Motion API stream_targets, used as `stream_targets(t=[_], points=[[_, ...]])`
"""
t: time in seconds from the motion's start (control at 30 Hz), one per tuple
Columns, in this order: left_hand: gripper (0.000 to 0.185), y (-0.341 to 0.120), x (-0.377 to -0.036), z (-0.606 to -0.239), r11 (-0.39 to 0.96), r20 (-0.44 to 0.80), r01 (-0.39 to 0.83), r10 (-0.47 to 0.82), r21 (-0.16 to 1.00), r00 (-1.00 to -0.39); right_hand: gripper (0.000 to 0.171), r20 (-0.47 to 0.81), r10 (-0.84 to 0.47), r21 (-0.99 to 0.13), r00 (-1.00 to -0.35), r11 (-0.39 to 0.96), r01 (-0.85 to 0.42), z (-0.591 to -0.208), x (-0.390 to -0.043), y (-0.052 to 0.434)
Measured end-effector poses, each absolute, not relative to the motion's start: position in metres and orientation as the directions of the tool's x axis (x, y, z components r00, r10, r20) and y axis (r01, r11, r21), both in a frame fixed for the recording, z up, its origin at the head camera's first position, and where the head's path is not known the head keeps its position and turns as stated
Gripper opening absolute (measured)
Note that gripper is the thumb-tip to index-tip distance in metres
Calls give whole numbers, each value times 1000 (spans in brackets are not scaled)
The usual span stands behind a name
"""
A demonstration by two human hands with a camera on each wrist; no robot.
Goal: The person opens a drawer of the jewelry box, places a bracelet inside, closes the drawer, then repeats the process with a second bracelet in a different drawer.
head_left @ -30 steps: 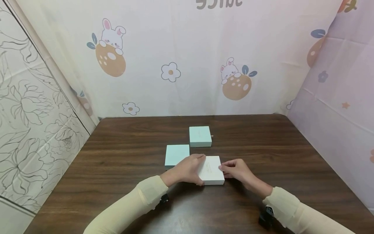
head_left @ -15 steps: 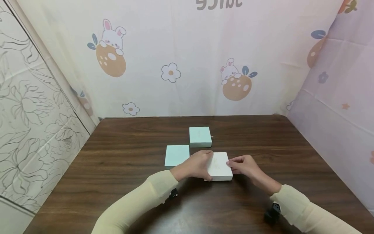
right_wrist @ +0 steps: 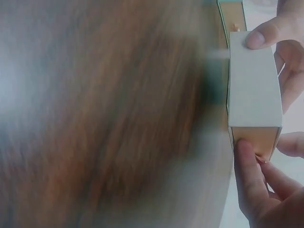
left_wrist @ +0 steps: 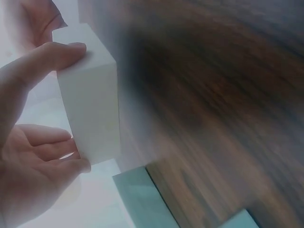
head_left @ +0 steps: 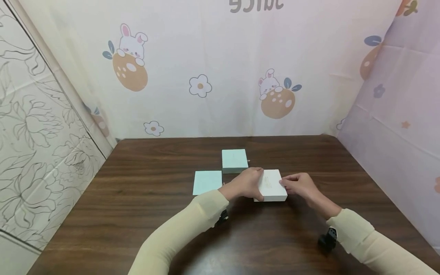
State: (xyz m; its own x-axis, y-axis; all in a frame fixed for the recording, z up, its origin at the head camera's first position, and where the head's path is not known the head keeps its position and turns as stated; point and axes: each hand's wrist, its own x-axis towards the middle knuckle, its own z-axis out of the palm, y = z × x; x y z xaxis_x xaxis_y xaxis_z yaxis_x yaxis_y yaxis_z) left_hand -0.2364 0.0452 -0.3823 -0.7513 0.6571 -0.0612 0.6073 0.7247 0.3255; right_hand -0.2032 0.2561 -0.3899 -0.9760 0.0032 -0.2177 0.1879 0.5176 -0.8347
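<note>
A white square drawer-style gift box [head_left: 270, 184] with faint gold lettering is between both hands. My left hand [head_left: 245, 184] grips it from the left, with the thumb on the near side and the fingers at the far side. My right hand [head_left: 302, 187] pinches at its right end. In the right wrist view, one fingertip presses the tan end face of the white box [right_wrist: 256, 80], beside a small pull tab [right_wrist: 260, 157]. Left of the hands lie two mint-green boxes: one nearer [head_left: 207, 182], one farther back [head_left: 234, 160] with a small tab on its right side.
A dark wood-grain table [head_left: 154, 229] carries everything. Behind it hangs a pale curtain [head_left: 227, 49] printed with rabbits and flowers. Another curtain stands along the right edge, and a flower-patterned panel [head_left: 38, 126] along the left.
Both hands have moved the white box to the right and away from the body, past the nearer mint-green box. The mint-green boxes have stayed in place.
</note>
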Motion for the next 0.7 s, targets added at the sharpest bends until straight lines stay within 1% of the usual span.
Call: stream_targets(t=[0.23,0.6,0.7], points=[[90,61,-244,-383,737,-77,591,644,327,-761,45,-213,18,-828,-977,528,190,-391,-212,268],[83,69,-248,-391,745,-113,578,640,332,-760,43,-221,21,-834,-975,514,201,-399,-215,272],[86,69,-248,-393,749,-127,571,637,337,-760,43,-232,27,-824,-972,525,211,-401,-215,272]])
